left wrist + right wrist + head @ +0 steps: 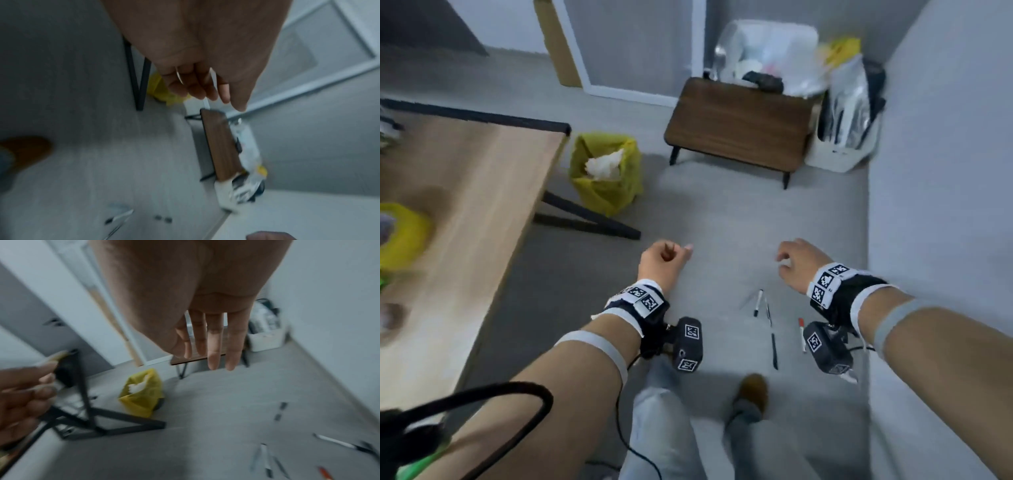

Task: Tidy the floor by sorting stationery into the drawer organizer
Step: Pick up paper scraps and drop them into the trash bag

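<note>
1. Grey carpeted floor (722, 212), bounded on the right by a pale wall.
2. Light wooden desk with black legs (465, 192) at left; dark brown wooden low table (739, 126) at the far side, with bags and a white bin beside it.
3. Yellow-lined waste bin holding white paper (604, 171) stands between desk and low table.
4. Left hand (662, 258): raised above the floor, fingers curled; the left wrist view shows a thin pale strip among them, identity unclear.
5. Right hand (796, 265): raised, fingers relaxed and extended, grasping nothing.
6. Stationery lies on the floor between the forearms: white marker with black cap (757, 303), slim black-and-white pen (771, 330), red-capped white marker (802, 334), partly hidden.
7. Drawer organizer: not visible in any view.
</note>
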Tool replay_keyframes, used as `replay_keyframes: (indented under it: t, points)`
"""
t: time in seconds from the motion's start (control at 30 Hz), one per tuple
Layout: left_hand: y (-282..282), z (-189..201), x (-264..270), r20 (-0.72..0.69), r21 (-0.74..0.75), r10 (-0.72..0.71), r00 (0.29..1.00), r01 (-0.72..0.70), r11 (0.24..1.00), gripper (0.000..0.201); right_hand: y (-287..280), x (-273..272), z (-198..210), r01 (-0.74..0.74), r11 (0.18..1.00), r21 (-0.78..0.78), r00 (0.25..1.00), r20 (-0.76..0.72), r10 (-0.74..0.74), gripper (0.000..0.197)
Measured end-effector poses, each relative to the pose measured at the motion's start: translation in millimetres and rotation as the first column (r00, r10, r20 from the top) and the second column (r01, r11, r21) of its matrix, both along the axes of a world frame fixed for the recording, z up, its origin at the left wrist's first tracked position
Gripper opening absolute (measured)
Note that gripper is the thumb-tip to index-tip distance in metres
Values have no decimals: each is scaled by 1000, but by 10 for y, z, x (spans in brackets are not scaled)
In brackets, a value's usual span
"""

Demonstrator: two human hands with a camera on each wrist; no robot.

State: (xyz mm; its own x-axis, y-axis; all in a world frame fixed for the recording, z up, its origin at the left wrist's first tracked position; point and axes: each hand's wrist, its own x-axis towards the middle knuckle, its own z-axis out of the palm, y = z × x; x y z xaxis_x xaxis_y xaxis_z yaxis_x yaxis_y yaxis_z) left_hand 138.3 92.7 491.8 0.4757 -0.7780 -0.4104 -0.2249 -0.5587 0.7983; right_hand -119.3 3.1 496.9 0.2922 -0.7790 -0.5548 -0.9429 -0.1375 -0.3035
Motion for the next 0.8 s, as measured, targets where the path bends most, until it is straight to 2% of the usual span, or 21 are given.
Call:
replay_keyframes:
  t: [0.17, 0.23, 0.33, 0.43, 0.53, 0.67, 0.8]
  points:
    - [-59, -778, -1007, -67, 142, -318, 946, 324, 935, 21, 339, -1355, -637, 270, 957, 104, 951, -187, -247, 27]
    - [-80, -1125, -1196, -55, 178, -407, 912, 410, 895, 22, 546, -1602, -981, 326, 934, 143, 933, -208, -294, 30]
    - [-198, -1865, -1506, -65, 249, -538, 840, 536, 807, 22, 911, -1899, -1687, 458, 870, 185, 883, -211, -420, 29]
    - [-293, -2603, -1697, -67, 347, -625, 778, 606, 716, 19, 1306, -2062, -2409, 570, 788, 233, 820, -224, -527, 26]
    - [-359, -3291, -1821, -77, 409, -667, 741, 634, 656, 20, 1665, -2168, -3059, 634, 705, 317, 773, -256, -580, 25]
    - [-402, -3989, -2082, -62, 442, -731, 680, 675, 591, 18, 2046, -2337, -3783, 729, 595, 338, 682, -295, -669, 24]
    - [-423, -4568, -2415, -105, 427, -746, 658, 707, 563, 15, 2172, -2619, -4415, 783, 523, 335, 616, -301, -729, 29]
